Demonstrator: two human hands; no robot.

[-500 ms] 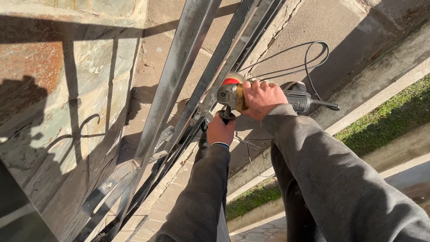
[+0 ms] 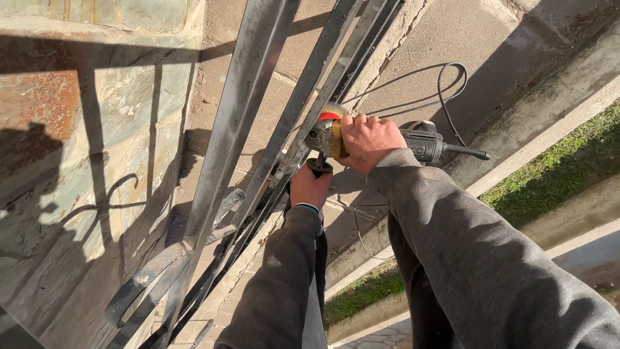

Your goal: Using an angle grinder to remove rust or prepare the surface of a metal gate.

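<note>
Grinder (image 2: pixel 361 139) sits against the metal railing (image 2: pixel 284 129), its body wrapped tight by the right hand (image 2: pixel 368 139), its side handle clenched in the left hand (image 2: pixel 310 187). Kickback looks likely if the disc jams between bars; the loose cord (image 2: pixel 445 81) could snag.

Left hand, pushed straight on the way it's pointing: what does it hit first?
The left hand points up along the side handle it grips, so first the grinder body, then probably the metal bars beyond. Depth between grinder and bars is hard to judge.
</note>
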